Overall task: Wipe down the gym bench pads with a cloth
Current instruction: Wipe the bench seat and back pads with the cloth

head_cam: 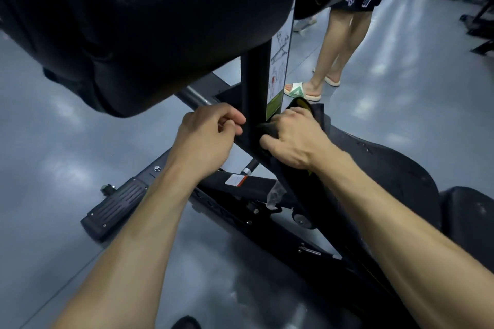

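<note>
A large black bench pad (139, 21) fills the upper left, mounted on a black upright post (255, 83). My right hand (291, 139) grips a dark cloth (310, 109) with a yellow edge and holds it against the right side of the post, below a white instruction sticker (279, 61). My left hand (211, 133) is just left of the post with its fingers curled; nothing shows in it. A second black pad (395, 168) lies low at the right, behind my right forearm.
The black machine frame (240, 187) and a ribbed foot plate (117, 203) lie on the grey floor below. A person in sandals (334, 56) stands close behind the post. More gym equipment (478, 21) stands at the far right.
</note>
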Action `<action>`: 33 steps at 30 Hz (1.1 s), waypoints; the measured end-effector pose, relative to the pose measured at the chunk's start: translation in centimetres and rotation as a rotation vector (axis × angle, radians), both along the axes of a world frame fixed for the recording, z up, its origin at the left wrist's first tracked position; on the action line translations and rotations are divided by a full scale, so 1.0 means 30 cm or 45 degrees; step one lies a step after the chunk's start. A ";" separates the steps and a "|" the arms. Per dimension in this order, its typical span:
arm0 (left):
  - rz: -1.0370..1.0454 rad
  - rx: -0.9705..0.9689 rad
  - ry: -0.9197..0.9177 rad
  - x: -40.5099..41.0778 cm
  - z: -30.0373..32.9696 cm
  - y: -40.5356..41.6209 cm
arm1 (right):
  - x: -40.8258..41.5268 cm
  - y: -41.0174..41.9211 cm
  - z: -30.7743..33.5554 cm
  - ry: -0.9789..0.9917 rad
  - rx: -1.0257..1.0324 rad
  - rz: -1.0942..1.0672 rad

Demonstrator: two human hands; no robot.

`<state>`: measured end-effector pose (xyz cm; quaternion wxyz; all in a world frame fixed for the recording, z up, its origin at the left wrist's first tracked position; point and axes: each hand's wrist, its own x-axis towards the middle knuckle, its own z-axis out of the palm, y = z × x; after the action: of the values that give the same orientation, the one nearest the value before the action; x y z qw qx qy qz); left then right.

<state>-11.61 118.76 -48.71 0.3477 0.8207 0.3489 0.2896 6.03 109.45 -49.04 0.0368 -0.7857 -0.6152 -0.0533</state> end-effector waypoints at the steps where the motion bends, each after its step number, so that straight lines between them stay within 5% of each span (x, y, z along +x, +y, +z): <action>1: -0.002 -0.003 -0.008 0.000 0.004 -0.003 | -0.034 -0.013 -0.009 -0.057 -0.011 0.017; 8: 0.019 -0.039 -0.090 -0.010 0.024 -0.058 | -0.185 -0.125 -0.063 0.017 -0.013 0.255; 11: 0.032 -0.072 -0.113 -0.041 0.027 -0.074 | -0.149 -0.150 0.032 0.606 0.045 0.205; 15: 0.081 -0.111 -0.144 -0.085 0.036 -0.066 | 0.002 -0.144 0.146 1.128 0.631 -0.172; 18: 0.086 -0.132 -0.165 -0.100 0.045 -0.060 | 0.083 -0.095 0.161 0.887 0.905 -0.380; 23: 0.089 -0.131 -0.143 -0.106 0.044 -0.045 | 0.054 -0.014 0.019 0.181 0.214 -0.087; 29: 0.076 -0.102 -0.142 -0.082 0.054 -0.047 | -0.074 -0.018 -0.016 -0.298 -0.002 0.054; 33: 0.083 -0.102 -0.121 -0.081 0.064 -0.057 | -0.254 -0.050 -0.145 -0.398 0.014 0.123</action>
<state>-14.03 117.06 -46.79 0.3869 0.7796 0.3699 0.3253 -1.61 107.95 -53.38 -0.0527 -0.7371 -0.6502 -0.1766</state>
